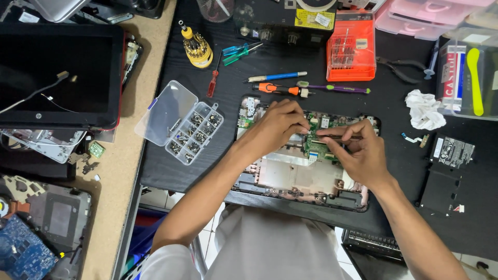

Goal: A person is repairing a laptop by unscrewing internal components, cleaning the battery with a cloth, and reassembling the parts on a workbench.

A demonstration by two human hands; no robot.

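Head view: an opened laptop base (303,179) lies on the black desk mat (394,103) near the front edge of the desk, its green circuit board (314,142) exposed at the far side of the shell. The left hand (275,127) rests on the board with fingers curled down, pressing or steadying a spot near the middle; whether it pinches anything I cannot tell. The right hand (363,153) is closed in a pinch on a thin dark tool (337,138), likely a slim screwdriver or tweezers, held nearly flat with its tip pointing at the left fingertips.

To work here well, I judge the tool tip should stay low and steady, with the left fingers bracing the board so nothing flexes. Light pressure matters near the flat ribbon cable (314,154) just below the tip.

A clear screw organiser box (194,136) stands open toward the left edge of the mat. An orange-handled screwdriver (277,89) lies just beyond the laptop, and a crumpled tissue (424,109) toward the right edge.
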